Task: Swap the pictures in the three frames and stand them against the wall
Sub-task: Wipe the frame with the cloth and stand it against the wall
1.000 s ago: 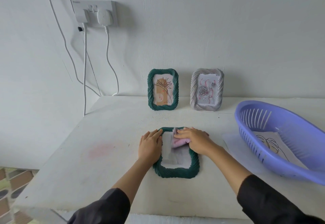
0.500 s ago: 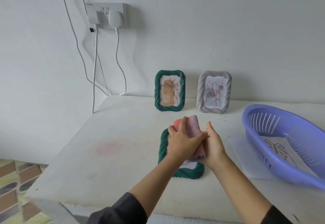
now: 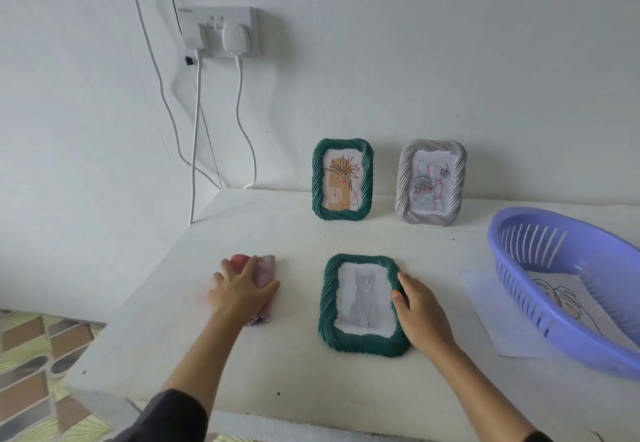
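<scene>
A green frame with a grey cat picture (image 3: 362,304) lies flat on the white table (image 3: 298,365). My right hand (image 3: 419,313) rests on its right edge, thumb on the rim. My left hand (image 3: 240,291) lies with spread fingers on a folded pink cloth (image 3: 265,270) to the frame's left. Against the wall stand a second green frame with a flower drawing (image 3: 343,179) and a grey frame with a rose picture (image 3: 431,182).
A purple plastic basket (image 3: 568,289) sits at the right with a line drawing inside, on a loose white sheet (image 3: 485,303). A wall socket (image 3: 221,31) with two white cables hangs at the upper left. The table's left edge drops to a patterned floor.
Both hands lifted the pink cloth off the flat frame. My left hand carried it down to the table on the left, and my right hand went to the frame's right edge.
</scene>
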`<state>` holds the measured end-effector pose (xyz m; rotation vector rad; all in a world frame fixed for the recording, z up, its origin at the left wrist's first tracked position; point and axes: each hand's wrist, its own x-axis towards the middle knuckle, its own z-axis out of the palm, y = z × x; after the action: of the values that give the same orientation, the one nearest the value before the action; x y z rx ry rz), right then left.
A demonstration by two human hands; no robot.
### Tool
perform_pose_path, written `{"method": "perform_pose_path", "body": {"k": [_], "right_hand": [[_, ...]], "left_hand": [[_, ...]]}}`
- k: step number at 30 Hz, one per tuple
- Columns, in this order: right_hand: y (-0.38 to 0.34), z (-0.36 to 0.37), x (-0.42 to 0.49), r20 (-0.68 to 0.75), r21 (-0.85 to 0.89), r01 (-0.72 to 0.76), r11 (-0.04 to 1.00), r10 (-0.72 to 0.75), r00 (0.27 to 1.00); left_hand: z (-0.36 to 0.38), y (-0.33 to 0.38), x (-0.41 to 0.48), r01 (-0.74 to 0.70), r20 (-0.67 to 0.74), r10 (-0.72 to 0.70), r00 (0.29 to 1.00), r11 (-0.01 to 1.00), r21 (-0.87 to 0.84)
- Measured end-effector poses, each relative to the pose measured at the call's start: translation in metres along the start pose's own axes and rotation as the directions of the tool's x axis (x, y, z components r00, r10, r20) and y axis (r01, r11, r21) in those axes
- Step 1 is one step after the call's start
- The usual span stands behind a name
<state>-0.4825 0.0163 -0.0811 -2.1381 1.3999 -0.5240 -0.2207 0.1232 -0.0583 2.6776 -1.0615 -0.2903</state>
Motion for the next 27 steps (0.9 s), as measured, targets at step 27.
{"method": "perform_pose_path", "body": {"k": [27], "right_hand": [[-0.018, 0.004, -0.013, -0.126, 0.341, -0.178, 0.923, 0.232, 0.964]], "left_hand": [[0.046, 0.097, -0.059, 0.012, 0.099, 0.052, 0.994, 0.828, -0.560]]}}
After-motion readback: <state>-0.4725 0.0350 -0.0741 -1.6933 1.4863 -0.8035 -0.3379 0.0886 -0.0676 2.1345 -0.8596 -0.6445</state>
